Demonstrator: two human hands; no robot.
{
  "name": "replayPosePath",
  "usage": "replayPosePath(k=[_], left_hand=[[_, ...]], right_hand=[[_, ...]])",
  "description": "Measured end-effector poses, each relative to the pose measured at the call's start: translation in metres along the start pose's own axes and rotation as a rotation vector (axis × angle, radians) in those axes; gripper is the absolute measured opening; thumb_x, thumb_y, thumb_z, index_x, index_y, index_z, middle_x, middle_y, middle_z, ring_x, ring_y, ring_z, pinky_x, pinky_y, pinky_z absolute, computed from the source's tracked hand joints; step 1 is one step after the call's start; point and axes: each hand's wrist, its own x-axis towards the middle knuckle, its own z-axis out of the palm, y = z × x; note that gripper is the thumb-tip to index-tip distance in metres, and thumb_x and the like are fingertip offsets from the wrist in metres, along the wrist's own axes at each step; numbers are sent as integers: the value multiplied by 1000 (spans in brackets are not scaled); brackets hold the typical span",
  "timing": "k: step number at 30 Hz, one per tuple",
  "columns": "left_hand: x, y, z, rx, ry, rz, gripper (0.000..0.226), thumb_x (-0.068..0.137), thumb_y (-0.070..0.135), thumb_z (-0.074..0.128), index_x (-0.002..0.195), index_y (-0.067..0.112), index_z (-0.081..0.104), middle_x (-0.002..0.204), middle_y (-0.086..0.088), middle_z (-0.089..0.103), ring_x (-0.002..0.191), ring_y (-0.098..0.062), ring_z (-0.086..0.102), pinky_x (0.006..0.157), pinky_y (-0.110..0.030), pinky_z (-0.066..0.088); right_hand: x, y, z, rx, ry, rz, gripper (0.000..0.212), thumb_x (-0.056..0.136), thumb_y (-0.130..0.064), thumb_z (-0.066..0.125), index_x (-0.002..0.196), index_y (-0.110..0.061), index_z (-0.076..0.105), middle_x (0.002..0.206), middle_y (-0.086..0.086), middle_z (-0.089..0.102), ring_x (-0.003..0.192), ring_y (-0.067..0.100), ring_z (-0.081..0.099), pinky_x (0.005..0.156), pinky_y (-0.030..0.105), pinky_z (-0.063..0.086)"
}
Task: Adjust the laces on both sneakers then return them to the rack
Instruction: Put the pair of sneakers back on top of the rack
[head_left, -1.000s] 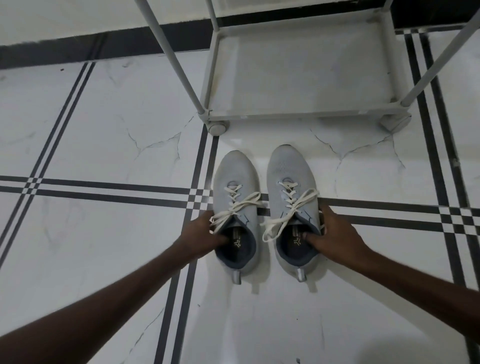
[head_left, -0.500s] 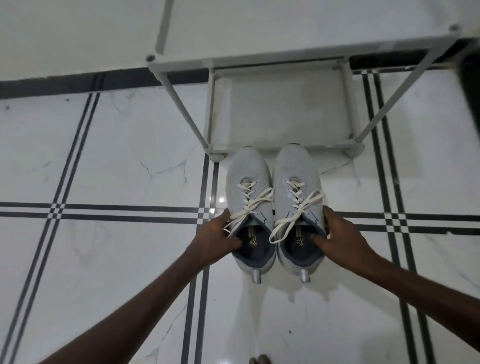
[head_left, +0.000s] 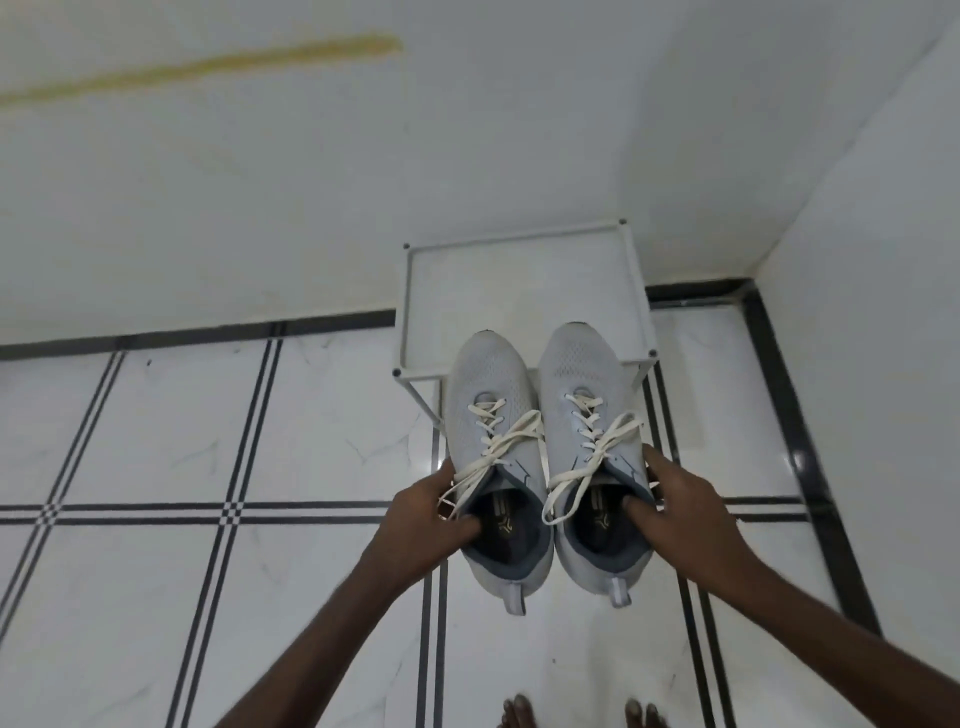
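Two light grey sneakers with cream laces are held side by side in the air, toes pointing away from me. My left hand (head_left: 434, 517) grips the left sneaker (head_left: 491, 421) at its collar, thumb inside the opening. My right hand (head_left: 675, 512) grips the right sneaker (head_left: 582, 379) the same way. Both laces hang loosely across the tongues. The toes reach over the front edge of the white rack (head_left: 519, 244), whose top shelf is bare.
The rack stands against a white wall in a corner, with another white wall (head_left: 872, 260) close on the right. Below is white tiled floor with black lines (head_left: 228, 509). My bare toes (head_left: 519, 714) show at the bottom edge.
Both sneakers have gone up off the floor, held in my hands, and forward to the level of the rack's top shelf. The view has risen with them.
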Motion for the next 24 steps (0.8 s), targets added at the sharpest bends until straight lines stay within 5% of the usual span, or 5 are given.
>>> replayPosePath(k=[3, 11, 24], left_hand=[[-16, 54, -33, -3, 69, 11, 41, 70, 20, 64, 109, 33, 64, 81, 6, 70, 65, -2, 60, 56, -9, 45], [36, 134, -100, 24, 168, 70, 33, 77, 19, 65, 108, 29, 64, 75, 14, 64, 65, 1, 57, 52, -3, 39], [294, 66, -127, 33, 67, -22, 58, 68, 30, 58, 125, 19, 57, 97, -3, 69, 82, -21, 62, 60, -10, 39]], right_hand=[[-3, -42, -49, -2, 24, -26, 37, 75, -32, 55, 111, -23, 56, 91, 0, 68, 80, 21, 64, 75, 43, 53], [71, -110, -116, 15, 66, -62, 30, 82, -18, 60, 112, -18, 57, 91, 5, 67, 79, 24, 61, 68, 33, 47], [311, -90, -32, 15, 16, 106, 24, 82, -4, 57, 104, -8, 51, 90, 11, 63, 82, 32, 60, 68, 33, 41]])
